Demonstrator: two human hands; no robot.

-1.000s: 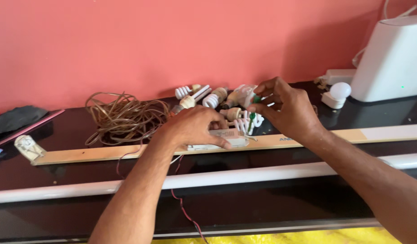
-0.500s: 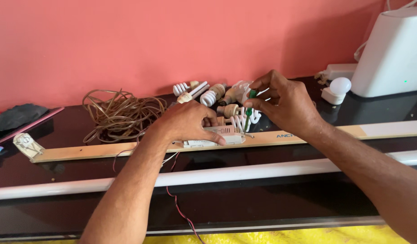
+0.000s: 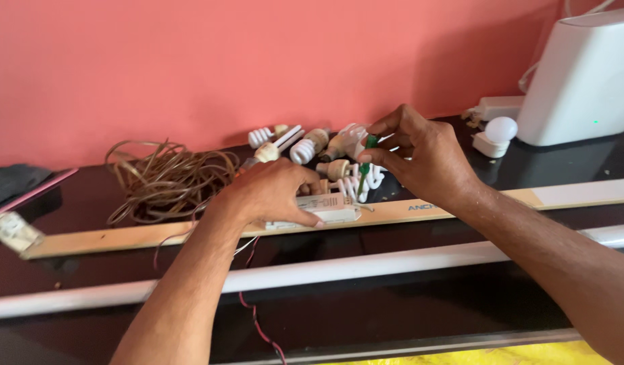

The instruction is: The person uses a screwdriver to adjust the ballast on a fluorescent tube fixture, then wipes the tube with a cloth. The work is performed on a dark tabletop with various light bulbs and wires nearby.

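Observation:
My left hand [image 3: 268,192] presses down on a small white box-shaped part [image 3: 329,206] that lies on a long cream fixture strip [image 3: 122,236]. My right hand [image 3: 423,155] pinches a green-handled screwdriver [image 3: 366,165] held upright, its tip pointing down at the right end of the white part. Thin red and white wires [image 3: 254,318] trail from under my left hand toward me. A long white tube [image 3: 366,267] lies in front of the strip.
Several spiral lamps [image 3: 305,145] lie behind my hands by the pink wall. A tangle of brown wire [image 3: 166,176] sits at left. A white round bulb [image 3: 500,132] and a tall white device [image 3: 585,81] stand at right on the black glossy table [image 3: 82,199].
My right hand has shifted slightly left and down with the screwdriver, closer to the white part. My left hand stays pressed on the part.

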